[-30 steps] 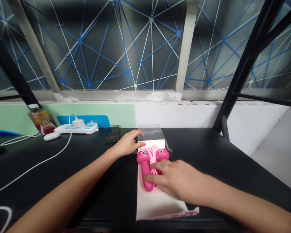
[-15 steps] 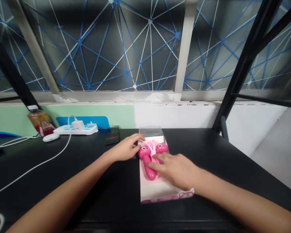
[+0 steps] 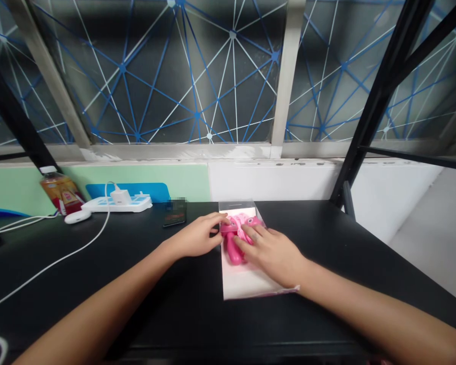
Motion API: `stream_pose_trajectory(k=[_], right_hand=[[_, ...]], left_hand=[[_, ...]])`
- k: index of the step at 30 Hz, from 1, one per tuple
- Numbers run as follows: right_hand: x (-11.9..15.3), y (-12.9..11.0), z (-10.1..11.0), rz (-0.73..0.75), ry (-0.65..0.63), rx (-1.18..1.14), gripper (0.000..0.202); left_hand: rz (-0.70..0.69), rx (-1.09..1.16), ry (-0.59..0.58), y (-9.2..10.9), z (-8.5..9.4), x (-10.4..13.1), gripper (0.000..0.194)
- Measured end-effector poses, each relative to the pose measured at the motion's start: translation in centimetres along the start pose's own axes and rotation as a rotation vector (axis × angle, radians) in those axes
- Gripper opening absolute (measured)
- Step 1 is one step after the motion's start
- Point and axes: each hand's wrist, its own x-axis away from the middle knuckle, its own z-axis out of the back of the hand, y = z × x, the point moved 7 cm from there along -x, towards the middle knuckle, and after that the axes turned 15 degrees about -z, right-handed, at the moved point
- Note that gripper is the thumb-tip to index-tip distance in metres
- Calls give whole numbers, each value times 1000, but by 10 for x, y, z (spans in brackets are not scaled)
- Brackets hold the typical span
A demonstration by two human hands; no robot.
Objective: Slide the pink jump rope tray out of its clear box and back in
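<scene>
A pink toy with two animal-face heads and rounded handles (image 3: 234, 251), with pale pink cord bundled between them, lies on a white and pink card (image 3: 243, 281). The card's far end is inside a clear plastic box (image 3: 235, 205). At the toy's left head is my left hand (image 3: 199, 234), its thumb and fingers apart around that edge. My right hand (image 3: 275, 256) lies across the right handle and cord, palm down with fingers spread, and covers part of them. Neither hand is closed round anything.
Behind my left hand a dark phone (image 3: 175, 212) lies on the black table (image 3: 175, 304). Farther left are a white power strip (image 3: 117, 203) with a plugged-in charger and cable, a white oval case (image 3: 78, 217) and a bottle (image 3: 62, 191). Black frame posts rise at both sides.
The toy and card have slid a little away from me, farther into the clear box. My right hand has moved forward with them; my left fingers have shifted slightly over the left head.
</scene>
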Motion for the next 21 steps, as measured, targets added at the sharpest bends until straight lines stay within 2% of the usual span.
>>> stream_pose_trajectory(k=[3, 6, 8, 13, 18, 21], right_hand=[[6, -12, 13, 127, -25, -187, 34], [22, -33, 19, 334, -205, -449, 41], [29, -39, 19, 378, -281, -533, 44], [27, -30, 9, 235, -338, -565, 48], [15, -14, -4, 44, -322, -454, 44], [13, -10, -5, 21, -356, -449, 48]], left_hand=[[-18, -35, 21, 2, 2, -1, 29], [-21, -56, 39, 0, 2, -3, 27], [-19, -54, 44, -3, 1, -4, 28], [-15, -59, 60, -5, -5, -4, 34], [-56, -53, 68, 3, -7, -3, 32], [-59, -76, 50, 3, -6, -1, 33]])
